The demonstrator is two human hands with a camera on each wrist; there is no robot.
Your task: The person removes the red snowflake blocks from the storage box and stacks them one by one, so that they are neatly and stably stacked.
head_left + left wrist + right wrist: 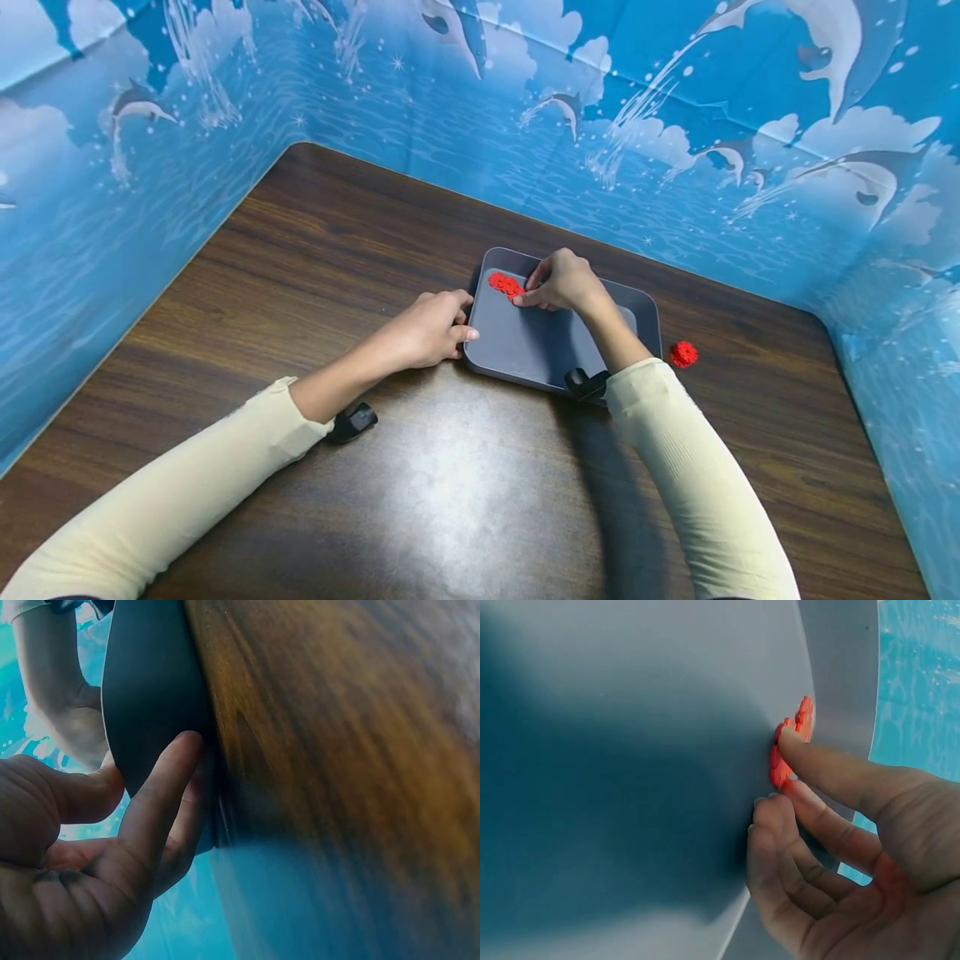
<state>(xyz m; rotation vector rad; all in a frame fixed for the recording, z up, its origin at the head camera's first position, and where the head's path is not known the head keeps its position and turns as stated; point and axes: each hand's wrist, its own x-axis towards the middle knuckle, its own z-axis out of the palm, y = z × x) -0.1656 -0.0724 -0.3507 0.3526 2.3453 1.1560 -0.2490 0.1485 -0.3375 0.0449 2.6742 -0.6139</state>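
Observation:
A grey rectangular tray [517, 342] with rounded corners stands on the wooden table. My left hand [435, 329] grips its left side, thumb at the rim and fingers along the outer wall [154, 682]. Inside the tray, my right hand [562, 283] reaches into the far left part. Its thumb and index finger pinch a red notched disc [782, 761] close to the tray floor. Other red notched discs [501, 282] lie right beside it, overlapping in a short row near the far left corner. The pinched disc is partly hidden by the thumb.
Several red notched pieces lie in a small heap [683, 354] on the table [765, 417], just right of the tray. Blue dolphin-print sheets [450, 125] stand up around the table's left, far and right edges.

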